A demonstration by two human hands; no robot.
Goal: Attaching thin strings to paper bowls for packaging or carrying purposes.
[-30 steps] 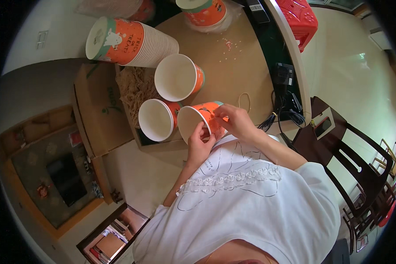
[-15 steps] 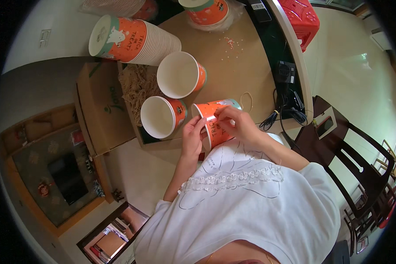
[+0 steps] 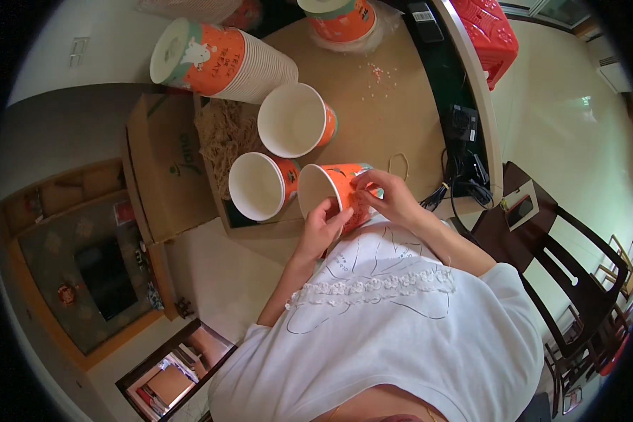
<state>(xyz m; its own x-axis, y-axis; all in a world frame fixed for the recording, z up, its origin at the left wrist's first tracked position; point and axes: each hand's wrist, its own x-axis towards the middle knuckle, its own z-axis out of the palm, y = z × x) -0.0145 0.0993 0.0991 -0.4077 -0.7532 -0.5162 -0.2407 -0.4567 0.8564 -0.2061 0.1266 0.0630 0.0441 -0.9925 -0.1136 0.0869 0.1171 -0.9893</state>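
Observation:
An orange printed paper cup (image 3: 343, 177) lies on its side against my shirt, mouth turned left. My left hand (image 3: 323, 228) grips its rim, thumb outside and the other fingers partly hidden. The fingertips of my right hand (image 3: 388, 198) are pinched together at the cup's printed side; whatever is between them is too small to make out. Just left of this cup stand two more, one paper cup (image 3: 254, 188) near and another paper cup (image 3: 292, 119) behind it, both with white insides showing.
Beyond them lies a long stack of nested cups (image 3: 221, 62). A cardboard box (image 3: 172, 165) holds brown shredded filler (image 3: 225, 133). Tiny red and white bits (image 3: 378, 76) are scattered on the tabletop (image 3: 380, 126), near a beige rubber band (image 3: 399, 165). Black cables (image 3: 458, 176) lie at right.
The cup in my hands has turned, so its opening shows more and its printed letters have rolled downward. My right hand has shifted slightly right along its side. The whole view has tilted a little.

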